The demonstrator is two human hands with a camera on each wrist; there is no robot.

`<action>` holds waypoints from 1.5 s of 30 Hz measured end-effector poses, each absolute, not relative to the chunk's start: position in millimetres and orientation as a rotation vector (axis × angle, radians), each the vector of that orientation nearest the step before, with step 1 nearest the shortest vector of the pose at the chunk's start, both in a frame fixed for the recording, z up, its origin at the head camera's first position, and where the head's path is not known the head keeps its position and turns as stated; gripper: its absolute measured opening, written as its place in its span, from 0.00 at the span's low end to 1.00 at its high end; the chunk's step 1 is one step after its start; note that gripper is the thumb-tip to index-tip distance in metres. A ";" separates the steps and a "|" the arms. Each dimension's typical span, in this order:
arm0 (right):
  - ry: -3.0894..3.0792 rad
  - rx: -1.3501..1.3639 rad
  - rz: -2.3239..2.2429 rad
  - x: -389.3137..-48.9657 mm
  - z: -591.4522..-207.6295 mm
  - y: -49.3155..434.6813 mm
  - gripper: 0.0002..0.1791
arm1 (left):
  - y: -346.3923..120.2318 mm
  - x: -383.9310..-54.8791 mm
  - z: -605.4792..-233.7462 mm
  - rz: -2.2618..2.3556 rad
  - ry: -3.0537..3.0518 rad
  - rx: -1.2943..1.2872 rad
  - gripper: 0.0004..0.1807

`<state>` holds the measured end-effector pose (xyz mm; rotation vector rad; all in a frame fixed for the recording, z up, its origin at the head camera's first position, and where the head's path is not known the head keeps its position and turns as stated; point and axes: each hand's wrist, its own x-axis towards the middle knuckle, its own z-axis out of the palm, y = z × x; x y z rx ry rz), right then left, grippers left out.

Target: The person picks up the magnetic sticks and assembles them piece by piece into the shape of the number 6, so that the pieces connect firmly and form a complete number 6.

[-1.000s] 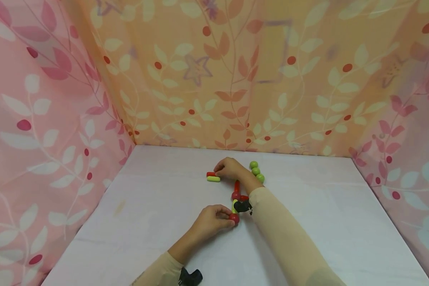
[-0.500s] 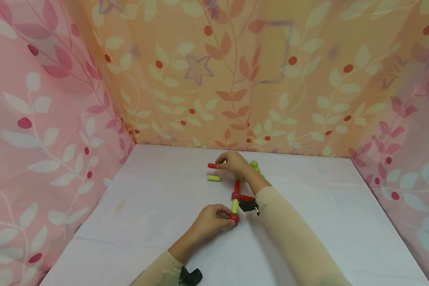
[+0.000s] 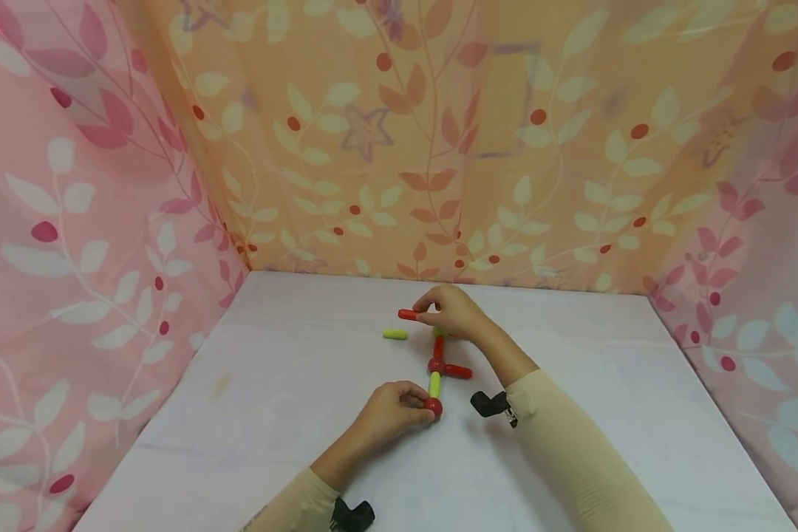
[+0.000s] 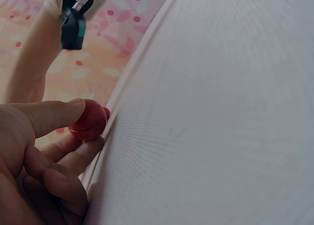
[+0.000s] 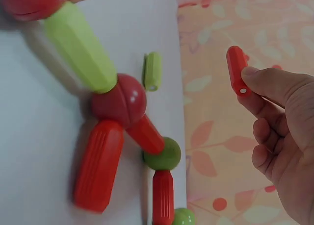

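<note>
My left hand (image 3: 389, 410) pinches a red ball (image 4: 88, 121) between thumb and fingers, at the near end of a chain of sticks and balls. From that ball a light green stick (image 5: 81, 47) leads to a dark red ball (image 5: 120, 101). One red stick (image 5: 99, 166) branches off there; another (image 5: 145, 134) runs to a green ball (image 5: 163, 154). Beyond it are a further red stick (image 5: 163, 197) and another green ball (image 5: 184, 216). My right hand (image 3: 459, 310) holds a loose red stick (image 5: 236, 70) above the table, hiding the chain's far end in the head view.
A loose light green stick (image 3: 395, 335) lies on the white-covered table (image 3: 273, 399), left of the chain. Patterned cloth (image 3: 346, 162) hangs behind the table and along both sides. Each wrist wears a black device (image 3: 488, 404).
My right hand has lifted the red stick from beside the loose green one and carried it rightward. It now covers the green balls in the head view. My left hand stays put.
</note>
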<state>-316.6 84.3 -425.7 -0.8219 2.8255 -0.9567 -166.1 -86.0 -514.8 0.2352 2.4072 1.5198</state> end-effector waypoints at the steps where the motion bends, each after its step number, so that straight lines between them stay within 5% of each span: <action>1: 2.830 -0.828 -0.961 -313.1 -425.3 87.1 0.07 | -86.1 -166.1 -514.9 1.519 2.405 0.230 0.17; 45: 2.837 -0.835 -1.120 -189.6 -464.9 171.5 0.09 | -86.3 -165.1 -515.3 1.508 2.459 0.299 0.16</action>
